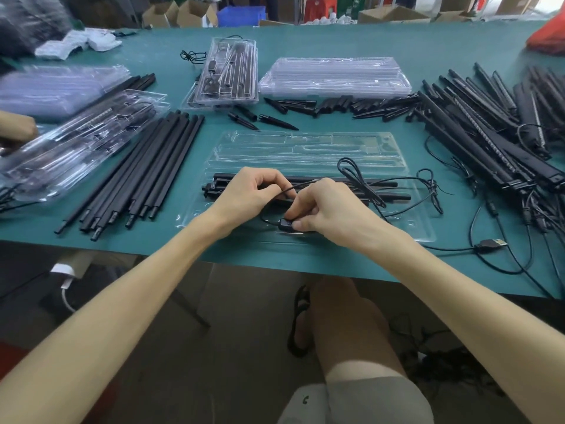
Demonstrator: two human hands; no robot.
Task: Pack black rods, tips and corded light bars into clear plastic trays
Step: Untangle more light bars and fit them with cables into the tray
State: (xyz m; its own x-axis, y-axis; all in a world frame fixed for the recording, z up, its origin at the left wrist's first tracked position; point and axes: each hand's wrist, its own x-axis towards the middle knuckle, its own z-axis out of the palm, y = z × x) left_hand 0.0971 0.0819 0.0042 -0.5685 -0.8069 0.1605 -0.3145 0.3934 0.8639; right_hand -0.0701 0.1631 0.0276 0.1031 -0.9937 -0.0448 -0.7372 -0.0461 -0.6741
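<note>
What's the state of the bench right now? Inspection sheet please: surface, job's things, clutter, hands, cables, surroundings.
Surface: green table.
Job's things: open clear tray in front holds black bars in its near half; rods left; tips behind it; light bars piled right; packed tray and empty tray stack farther back.
Clutter: white wrapping, far left.
Hands: left hand grips the cord; right hand pinches the inline switch.
Cables: cord loops across the tray; USB plug lies near the table's edge, right.
Surroundings: cardboard boxes, blue crate beyond the table.
</note>
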